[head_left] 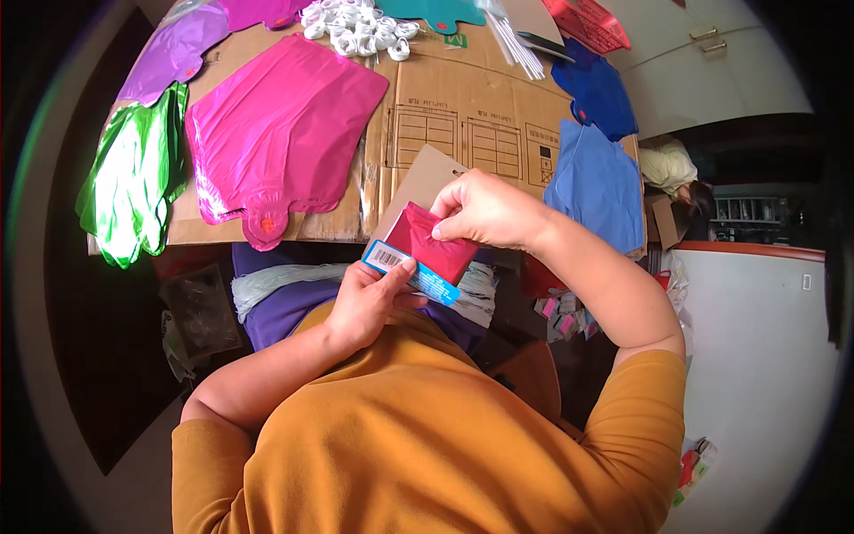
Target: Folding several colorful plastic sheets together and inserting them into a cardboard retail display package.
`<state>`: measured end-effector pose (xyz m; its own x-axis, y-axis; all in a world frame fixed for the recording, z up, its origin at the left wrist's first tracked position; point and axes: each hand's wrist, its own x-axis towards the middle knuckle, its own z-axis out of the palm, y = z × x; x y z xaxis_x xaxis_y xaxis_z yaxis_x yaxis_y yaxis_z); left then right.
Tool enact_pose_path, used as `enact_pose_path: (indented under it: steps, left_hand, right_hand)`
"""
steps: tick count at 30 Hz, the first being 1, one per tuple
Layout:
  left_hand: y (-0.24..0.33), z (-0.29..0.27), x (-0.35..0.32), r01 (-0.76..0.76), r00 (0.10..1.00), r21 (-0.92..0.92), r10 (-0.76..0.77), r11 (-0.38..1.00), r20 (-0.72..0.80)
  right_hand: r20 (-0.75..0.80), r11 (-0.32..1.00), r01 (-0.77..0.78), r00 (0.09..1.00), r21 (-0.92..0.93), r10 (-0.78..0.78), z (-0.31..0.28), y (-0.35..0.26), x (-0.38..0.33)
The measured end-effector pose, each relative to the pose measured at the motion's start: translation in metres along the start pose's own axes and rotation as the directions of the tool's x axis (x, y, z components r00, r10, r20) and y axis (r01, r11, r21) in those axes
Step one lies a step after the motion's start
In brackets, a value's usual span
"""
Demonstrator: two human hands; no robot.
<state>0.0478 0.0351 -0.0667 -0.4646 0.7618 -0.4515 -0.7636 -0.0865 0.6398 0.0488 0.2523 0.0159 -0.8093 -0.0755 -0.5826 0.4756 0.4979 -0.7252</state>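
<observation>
Just in front of my body, near the cardboard's front edge, I hold a brown card (420, 181) with a hang hole and a blue label strip (427, 283) bearing a barcode. My left hand (363, 298) grips the strip's lower side, thumb on top. A folded shiny pink foil balloon (449, 260) lies against the card above the strip. Its upper edge is pinched between the thumb and fingers of my right hand (489, 209). Beyond, on the cardboard, a larger flat pink foil balloon (289, 133) is spread with its tab toward me.
A flattened cardboard surface (427, 98) carries green foil (133, 178), purple foil (178, 53), blue foil (596, 182), white ribbon coils (365, 27) and white sticks (518, 44). A red basket (592, 22) stands at the far right. Another person (672, 169) bends down beyond the right side.
</observation>
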Motion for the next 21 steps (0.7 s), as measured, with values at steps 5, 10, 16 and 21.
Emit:
enact_pose_path:
  steps: [5, 10, 16, 21]
  left_hand:
    - [-0.004, -0.003, 0.000, 0.070, 0.998, -0.214, -0.068, 0.974, 0.020]
    - [-0.001, 0.001, 0.001, 0.067, 0.998, -0.172, -0.066, 0.983, 0.009]
    - [-0.003, 0.005, -0.001, 0.026, 0.999, -0.139, -0.029, 0.990, -0.018]
    - [0.000, 0.009, -0.001, 0.026, 0.999, -0.155, -0.031, 0.987, -0.024]
  right_hand:
    - [-0.068, 0.998, 0.015, 0.998, 0.066, -0.011, 0.004, 0.001, 0.005]
    - [-0.107, 0.993, 0.025, 0.994, -0.117, -0.038, 0.003, -0.002, 0.004]
    - [-0.181, 0.958, 0.031, 0.980, -0.287, -0.086, 0.004, -0.015, -0.002]
    - [-0.184, 0.956, 0.068, 0.975, -0.287, -0.124, 0.005, -0.009, 0.002]
